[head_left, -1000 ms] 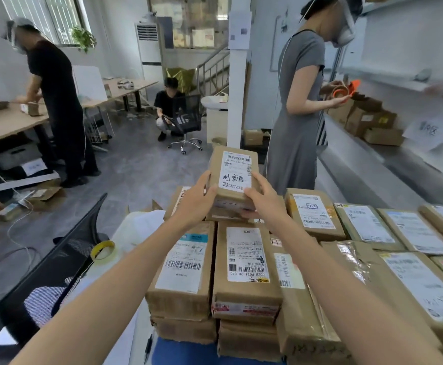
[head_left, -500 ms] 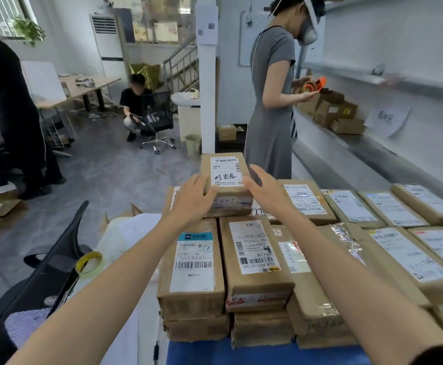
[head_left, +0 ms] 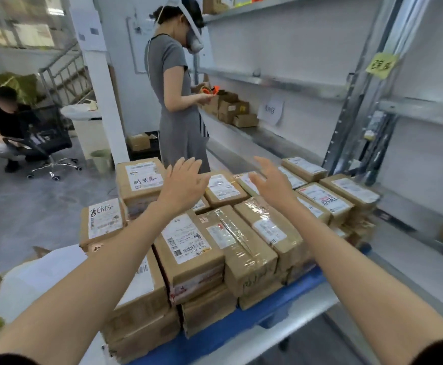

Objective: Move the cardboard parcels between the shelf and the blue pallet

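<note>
Above the stacked cardboard parcels [head_left: 188,241] on the blue pallet [head_left: 254,322], the left hand [head_left: 182,181] and right hand [head_left: 271,180] hover with fingers spread, gripping nothing. This looks like the gap between parcels. Next they must close on one and carry it to the shelf [head_left: 273,83].
</note>
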